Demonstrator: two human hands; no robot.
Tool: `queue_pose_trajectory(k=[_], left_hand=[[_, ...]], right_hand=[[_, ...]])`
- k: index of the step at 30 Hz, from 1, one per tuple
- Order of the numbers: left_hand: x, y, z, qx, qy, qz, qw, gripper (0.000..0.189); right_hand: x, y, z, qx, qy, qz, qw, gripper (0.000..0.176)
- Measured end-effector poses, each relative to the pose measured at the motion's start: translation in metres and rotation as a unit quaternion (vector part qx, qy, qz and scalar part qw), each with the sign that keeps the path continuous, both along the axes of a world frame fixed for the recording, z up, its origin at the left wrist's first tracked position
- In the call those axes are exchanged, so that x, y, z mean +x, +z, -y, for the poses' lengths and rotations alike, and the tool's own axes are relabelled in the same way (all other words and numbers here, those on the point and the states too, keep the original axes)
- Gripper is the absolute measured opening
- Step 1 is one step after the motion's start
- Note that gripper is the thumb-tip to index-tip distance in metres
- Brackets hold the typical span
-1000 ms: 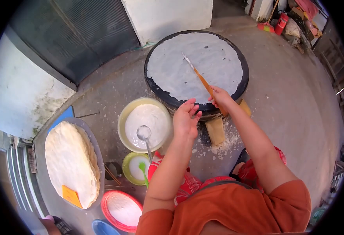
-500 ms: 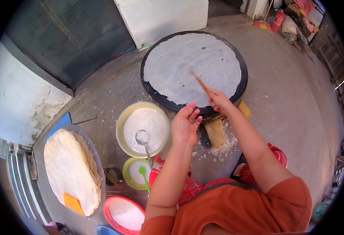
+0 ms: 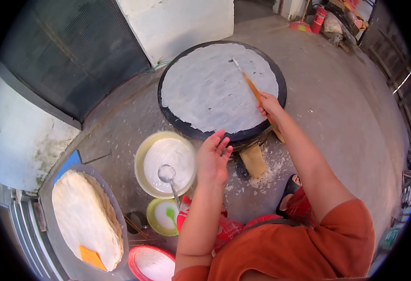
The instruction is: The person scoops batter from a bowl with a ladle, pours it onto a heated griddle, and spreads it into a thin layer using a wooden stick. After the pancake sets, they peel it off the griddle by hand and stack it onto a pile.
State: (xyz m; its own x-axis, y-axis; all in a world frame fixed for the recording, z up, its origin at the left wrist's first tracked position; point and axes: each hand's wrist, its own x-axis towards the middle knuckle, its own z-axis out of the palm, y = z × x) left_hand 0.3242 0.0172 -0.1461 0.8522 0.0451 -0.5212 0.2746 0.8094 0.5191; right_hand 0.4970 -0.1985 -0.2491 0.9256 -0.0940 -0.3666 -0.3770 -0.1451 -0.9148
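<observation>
Slim orange wooden stick [image 3: 251,85] swung outward, your right hand [image 3: 270,104] gripping; likely reaches across round grey batter sheet [image 3: 205,89]; left hand [image 3: 213,157] half-spread, empty.

no legible text, labels, numbers, signs

An orange-brown stick [image 3: 251,87] with a whitish tip slants up-left over a grey-white batter sheet [image 3: 205,91] covering most of a round black griddle [image 3: 179,122], upper centre of the frame.
</observation>
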Motion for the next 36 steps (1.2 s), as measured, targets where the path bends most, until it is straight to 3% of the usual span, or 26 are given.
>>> queue_pose_trajectory(k=[2,4,5,7,11,13,14,15,16,17,19,21,23,25,27,28,36], left_hand=[[0.001,0.002,0.001,0.002,-0.001,-0.001,1.000,0.028],[0.001,0.001,0.002,0.005,0.001,-0.003,1.000,0.029],[0.001,0.001,0.002,0.002,-0.001,-0.002,1.000,0.029],[0.001,0.000,0.003,0.002,-0.003,-0.003,1.000,0.029],[0.001,0.001,0.004,0.000,-0.002,-0.006,1.000,0.029],[0.002,0.002,0.003,0.001,-0.002,-0.005,1.000,0.029],[0.002,0.002,0.003,0.002,0.000,-0.004,1.000,0.030],[0.002,0.002,0.002,0.003,0.001,-0.004,1.000,0.030],[0.002,0.002,0.002,0.002,-0.001,-0.003,1.000,0.030],[0.001,0.002,0.002,0.004,-0.001,0.000,1.000,0.030],[0.001,0.001,0.002,0.005,-0.004,0.003,1.000,0.030],[0.000,0.000,0.002,0.012,-0.009,0.003,1.000,0.030],[0.000,0.002,0.003,0.017,-0.011,-0.001,1.000,0.030],[0.000,0.003,0.003,0.022,-0.011,-0.005,1.000,0.030],[0.000,0.004,0.003,0.022,-0.001,-0.007,1.000,0.030],[-0.001,0.005,0.003,0.022,-0.004,-0.007,1.000,0.030],[0.000,0.002,0.002,0.018,-0.026,0.002,0.999,0.035]], right_hand=[[0.013,0.000,0.000,-0.026,0.009,-0.002,1.000,0.037],[0.024,0.002,-0.006,-0.215,0.084,0.018,0.973,0.035],[0.030,-0.001,-0.009,-0.214,0.084,0.017,0.973,0.035],[0.040,-0.010,-0.020,-0.469,0.124,0.124,0.865,0.032],[0.029,-0.006,-0.043,-0.466,0.124,0.077,0.872,0.031],[0.032,-0.028,-0.037,-0.475,0.175,0.192,0.841,0.032],[0.026,-0.022,-0.030,-0.476,0.174,0.192,0.840,0.032],[0.017,-0.009,-0.021,-0.246,0.111,0.074,0.960,0.034],[0.010,0.001,-0.013,0.005,0.039,-0.049,0.998,0.036],[0.006,0.001,-0.005,0.004,0.037,-0.049,0.998,0.036],[-0.004,0.000,0.006,0.037,-0.069,-0.015,0.997,0.034],[-0.021,0.001,0.005,-0.012,-0.041,-0.008,0.999,0.037],[-0.040,0.009,0.008,0.016,0.125,-0.032,0.992,0.037],[-0.038,0.004,0.025,-0.017,0.064,-0.046,0.997,0.037],[-0.039,0.011,0.035,-0.004,-0.111,-0.018,0.994,0.037],[-0.043,0.013,0.039,0.042,-0.118,-0.022,0.992,0.037],[-0.073,0.003,0.053,0.049,-0.053,-0.030,0.997,0.038]])
